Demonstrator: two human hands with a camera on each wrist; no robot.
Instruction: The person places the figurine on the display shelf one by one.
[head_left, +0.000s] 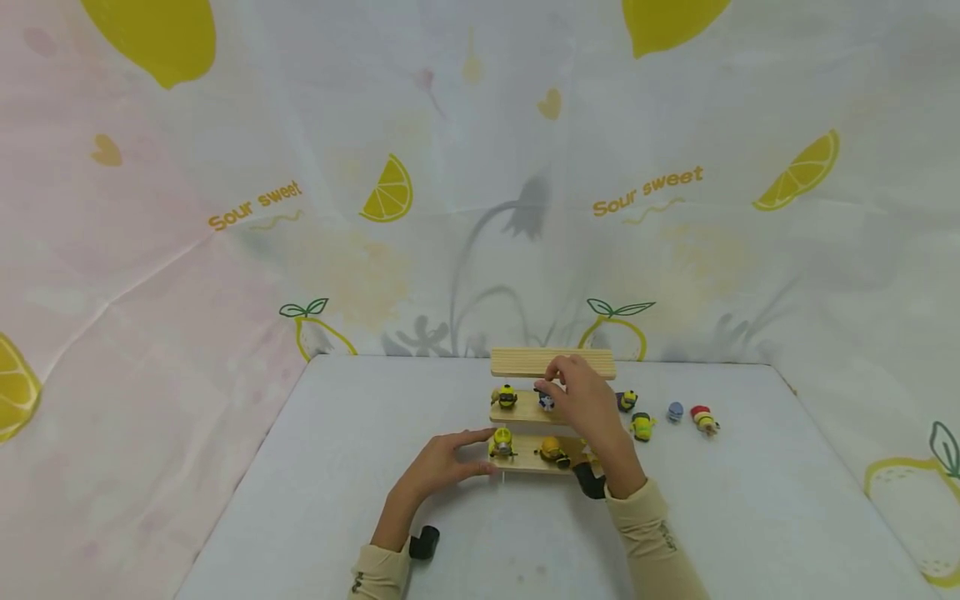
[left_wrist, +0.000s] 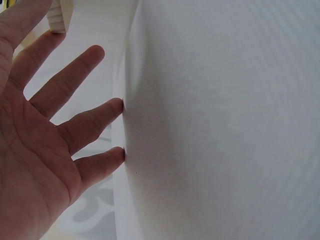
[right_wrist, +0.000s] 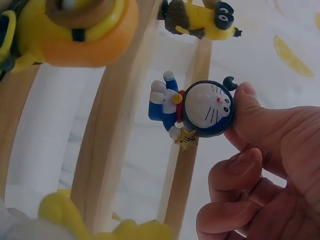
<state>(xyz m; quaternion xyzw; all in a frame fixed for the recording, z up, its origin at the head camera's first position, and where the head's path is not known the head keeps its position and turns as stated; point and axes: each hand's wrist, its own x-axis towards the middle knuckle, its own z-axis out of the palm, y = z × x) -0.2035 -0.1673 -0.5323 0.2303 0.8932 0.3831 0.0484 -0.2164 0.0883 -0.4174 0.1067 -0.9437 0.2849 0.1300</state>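
My right hand [head_left: 588, 404] pinches a Doraemon figurine [right_wrist: 207, 107] by its head between thumb and index finger, just over the middle board of a three-step wooden display rack [head_left: 551, 362]. The figurine is blue and white, with a gold star at one hand. At the rack's lower left end is my left hand [head_left: 442, 460], its thumb and index finger touching the board's end. The left wrist view shows that hand's fingers [left_wrist: 67, 82] straight and spread. A goggled yellow figurine [head_left: 507, 397] stands on the middle board, left of the Doraemon.
On the lower board are a yellow figurine [head_left: 502, 442] and an orange-topped one [head_left: 553, 450], with another partly behind my right wrist. Right of the rack, a green-yellow figurine [head_left: 642, 427], a blue-grey one [head_left: 675, 412] and a red-hatted one [head_left: 704, 420] lie on the white table [head_left: 337, 433].
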